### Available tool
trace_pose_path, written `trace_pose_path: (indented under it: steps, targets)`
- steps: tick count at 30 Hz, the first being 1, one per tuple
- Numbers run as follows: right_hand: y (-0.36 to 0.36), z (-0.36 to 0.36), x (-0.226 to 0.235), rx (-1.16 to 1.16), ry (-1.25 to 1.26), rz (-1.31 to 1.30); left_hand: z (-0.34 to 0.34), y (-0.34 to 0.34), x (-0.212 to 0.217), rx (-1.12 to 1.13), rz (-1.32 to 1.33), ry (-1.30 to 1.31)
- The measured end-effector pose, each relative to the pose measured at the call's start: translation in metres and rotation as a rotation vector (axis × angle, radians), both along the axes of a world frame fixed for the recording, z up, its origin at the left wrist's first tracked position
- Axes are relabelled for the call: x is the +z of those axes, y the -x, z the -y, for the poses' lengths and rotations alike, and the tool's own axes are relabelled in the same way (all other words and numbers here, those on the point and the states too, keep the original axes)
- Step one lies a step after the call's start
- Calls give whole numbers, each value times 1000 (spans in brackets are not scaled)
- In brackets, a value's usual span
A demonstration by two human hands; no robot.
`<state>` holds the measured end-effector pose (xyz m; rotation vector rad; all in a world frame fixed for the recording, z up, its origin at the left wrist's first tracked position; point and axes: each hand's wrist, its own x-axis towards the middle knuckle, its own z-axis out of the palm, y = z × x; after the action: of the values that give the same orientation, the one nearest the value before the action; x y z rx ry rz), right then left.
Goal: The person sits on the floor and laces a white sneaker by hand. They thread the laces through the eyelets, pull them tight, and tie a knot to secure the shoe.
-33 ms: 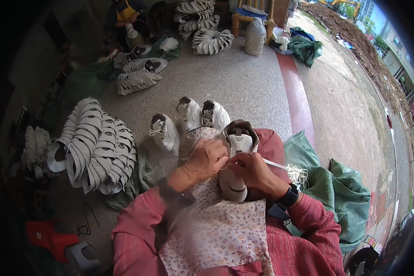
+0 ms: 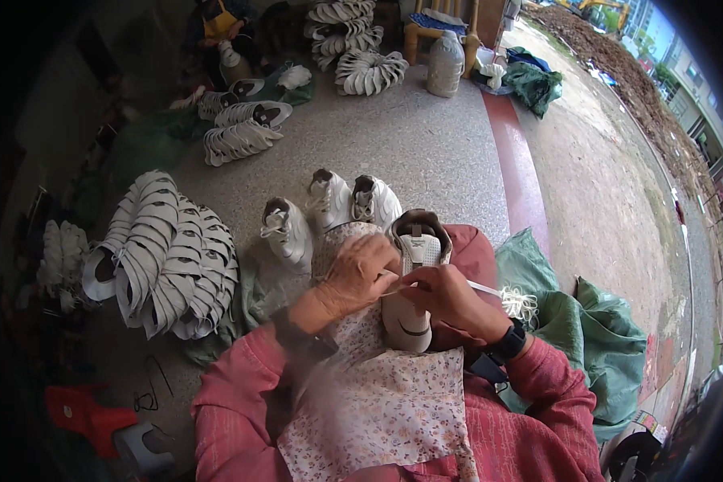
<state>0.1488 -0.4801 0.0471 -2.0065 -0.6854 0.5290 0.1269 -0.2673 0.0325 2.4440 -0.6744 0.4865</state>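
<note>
A white and grey sneaker (image 2: 410,328) lies across my lap, its toe toward me and its dark-lined opening away. Over its lacing area, both my hands are closed. My left hand (image 2: 360,271), on the shoe's left side, pinches a thin pale shoelace (image 2: 392,292). My right hand (image 2: 448,299) grips the lace from the right, its fingertips close to the left ones. A flat white lace length (image 2: 482,288) sticks out past my right hand. The fingers hide most of the eyelets.
Three laced white sneakers (image 2: 289,237) stand just beyond my lap. Stacked shoe uppers (image 2: 169,257) lie at left, more farther back. At right are a bundle of white laces (image 2: 520,307) and green sacks (image 2: 594,337). A red stool (image 2: 88,414) is lower left; another person (image 2: 221,36) sits at the back.
My left hand has shifted slightly up and away from my right fingertips. A little more of the lace shows between them. The shoe stays in place.
</note>
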Motion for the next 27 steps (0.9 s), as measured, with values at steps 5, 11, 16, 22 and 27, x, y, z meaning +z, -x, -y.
trace_pose_path:
  steps: [5, 11, 16, 22, 27]
  targets:
    - [-23, 7, 13, -102, 33, 636, -9, -22, 26, -327, -115, -119]
    - [-34, 3, -13, 67, -57, 458, -15, -36, 21, -397, -306, -31]
    - [-34, -7, -12, 218, 14, 670, -18, -36, 15, -406, -355, 69]
    - [-60, 21, 14, 102, 234, 986, -16, -30, 26, -385, -431, 108]
    - [-94, 101, 50, -111, 70, 299, 8, -17, 27, -300, -251, -50]
